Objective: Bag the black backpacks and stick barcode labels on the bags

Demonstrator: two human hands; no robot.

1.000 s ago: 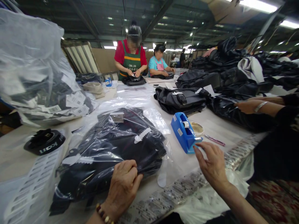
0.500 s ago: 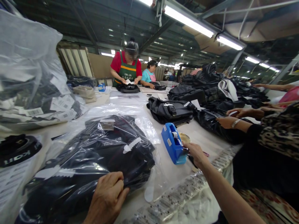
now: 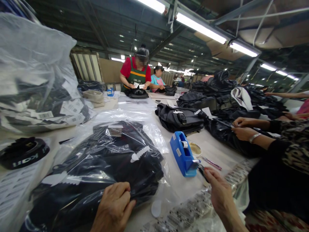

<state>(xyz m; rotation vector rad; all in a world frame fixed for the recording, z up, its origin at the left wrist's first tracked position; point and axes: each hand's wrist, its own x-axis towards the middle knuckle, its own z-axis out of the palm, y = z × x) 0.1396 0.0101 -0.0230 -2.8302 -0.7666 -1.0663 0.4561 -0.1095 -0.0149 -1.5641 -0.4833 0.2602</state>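
Observation:
A dark bag in a clear plastic bag [image 3: 142, 174] lies flat before me, with white toothed tags showing through the film. My left hand [image 3: 114, 204] rests on its near edge, fingers curled and closed on the plastic. To the right stands a blue tape dispenser [image 3: 180, 154]. Just off its cutting end, my right hand [image 3: 219, 188] is closed in a pinch, apparently on the end of a clear tape strip, which is hard to make out. Under those fingertips lies a slim dark object [image 3: 202, 170] of unclear kind.
A roll of tape [image 3: 195, 149] and a pink pen [image 3: 211, 163] lie beyond the dispenser. Behind are a black backpack [image 3: 181, 117] and heaped black bags. A large plastic sack of labels [image 3: 48, 106] stands left. A co-worker's hands [image 3: 246, 129] work at right; two people sit opposite.
My right hand has moved away from the dispenser's cutting end, toward me and to the right, with its fingers pinched. The left hand stays on the bagged item. The view has shifted slightly.

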